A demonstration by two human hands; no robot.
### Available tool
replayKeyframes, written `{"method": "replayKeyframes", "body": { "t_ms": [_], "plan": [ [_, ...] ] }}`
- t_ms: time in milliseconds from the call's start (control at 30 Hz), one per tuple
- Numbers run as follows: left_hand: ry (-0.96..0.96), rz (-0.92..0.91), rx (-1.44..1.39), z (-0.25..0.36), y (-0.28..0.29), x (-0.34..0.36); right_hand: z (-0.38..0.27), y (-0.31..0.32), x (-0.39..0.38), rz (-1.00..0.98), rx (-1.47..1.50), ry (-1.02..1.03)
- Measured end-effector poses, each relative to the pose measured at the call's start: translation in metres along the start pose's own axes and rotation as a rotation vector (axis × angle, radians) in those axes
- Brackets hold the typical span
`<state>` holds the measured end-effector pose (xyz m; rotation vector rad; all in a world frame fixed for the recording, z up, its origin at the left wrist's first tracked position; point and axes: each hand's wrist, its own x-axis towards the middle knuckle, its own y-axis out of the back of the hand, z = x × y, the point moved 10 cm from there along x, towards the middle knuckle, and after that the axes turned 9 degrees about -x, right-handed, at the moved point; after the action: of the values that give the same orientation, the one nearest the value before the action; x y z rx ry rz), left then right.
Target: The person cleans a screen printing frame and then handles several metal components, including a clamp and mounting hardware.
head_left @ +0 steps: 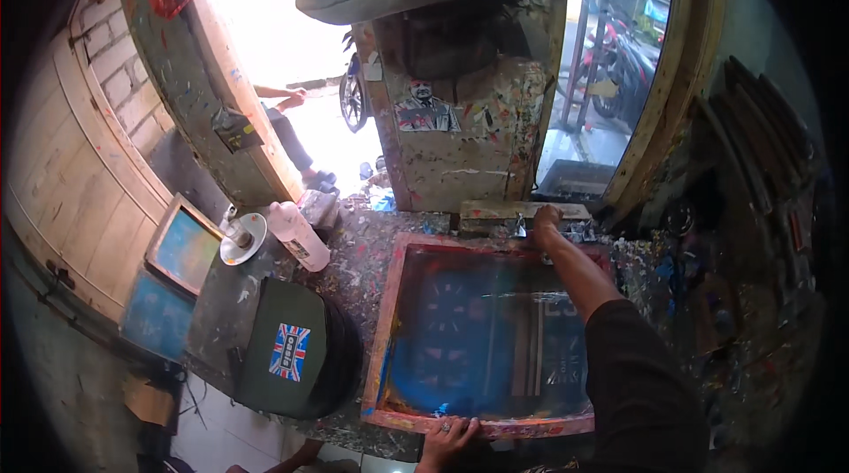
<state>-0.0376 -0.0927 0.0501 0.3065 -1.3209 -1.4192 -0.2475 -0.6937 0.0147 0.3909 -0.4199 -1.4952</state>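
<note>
Nearest: left hand (449, 442) at the near rail of the framed screen (478, 340), fingers together and laid over the wood; whether this grip closes beneath the rail, cannot tell. The screen, a paint-stained frame around dark bluish mesh, lies on the speckled table (358, 274) in front of the person. To its left, apart from it, a dark green bag-like item (283, 305) with a flag print. Further out, right hand (546, 218) at the far edge of the screen, beside a wooden strip (491, 215) and a small metal piece (521, 225); fingers look bunched, contents of the grip hidden. Pink bottle (299, 234) and white dish (243, 241) at far left. Step in hand, judged from posture: seating or adjusting the screen at its far edge while the near rail is steadied. Next move calls for keeping the frame square and checking the far edge before releasing either side.
</note>
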Motion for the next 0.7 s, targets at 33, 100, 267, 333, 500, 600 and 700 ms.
{"method": "replayKeyframes", "body": {
  "t_ms": [33,100,267,333,500,600,700],
  "plan": [
    [0.062,-0.034,0.055,-0.015,0.011,-0.014,-0.045,0.055,-0.015,0.041,0.048,0.087],
    [0.122,-0.055,0.119,-0.028,0.029,-0.03,-0.09,0.127,-0.048,0.085,0.111,0.204],
    [0.053,-0.04,0.089,-0.021,0.011,-0.02,-0.03,0.083,-0.036,0.055,0.217,0.069],
    [0.03,-0.028,0.076,-0.013,0.012,-0.011,-0.009,0.069,-0.041,0.088,0.333,0.045],
    [0.128,0.017,0.076,-0.023,0.031,-0.019,0.023,0.115,-0.109,0.098,0.99,0.137],
    [0.152,0.014,0.084,-0.016,0.024,-0.02,0.046,0.075,-0.153,0.288,1.274,0.078],
    [0.127,-0.01,0.122,-0.016,0.017,-0.024,0.058,0.052,-0.194,0.523,1.52,0.103]
  ]
}}
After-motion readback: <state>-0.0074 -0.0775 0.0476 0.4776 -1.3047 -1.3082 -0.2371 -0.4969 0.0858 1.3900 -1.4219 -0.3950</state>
